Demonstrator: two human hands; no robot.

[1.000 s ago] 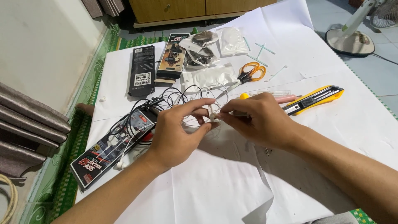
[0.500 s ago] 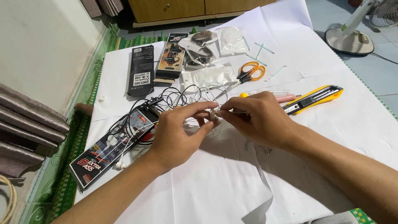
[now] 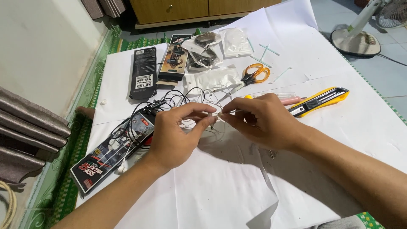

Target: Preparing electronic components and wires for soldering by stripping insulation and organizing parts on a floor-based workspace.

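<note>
Here both hands meet over the middle of the white paper sheets [image 3: 237, 186] that cover the surface. The left hand [image 3: 176, 133] has its thumb and forefinger pinched shut on a thin white earphone cable [image 3: 216, 114], and the right hand [image 3: 263, 121] closes its fingers on the same cable just beside it, so that the fingertips of the two hands nearly touch. What exactly sits between the fingertips is too small to make out; it looks like a small white piece on the cable. From the pinch, white and black wires [image 3: 178, 98] loop back in a loose tangle towards the left, running over a long black earphone box [image 3: 112, 152] that lies tilted near the left forearm, with white earbuds resting on it. Farther up the sheets lie a second black box [image 3: 143, 78] and a third box [image 3: 174, 57] with a picture on its face, side by side. To their right are clear plastic bags [image 3: 212, 78], some with dark parts inside. Orange-handled scissors [image 3: 254, 74] lie just beyond the right hand, and a yellow and black utility knife [image 3: 322, 99] lies to its right, near a pink pen-like tool [image 3: 292, 100] partly hidden by the knuckles. A few cotton swabs [image 3: 265, 51] are scattered near the top of the sheets. A white fan base [image 3: 355, 40] stands on the floor at upper right.
</note>
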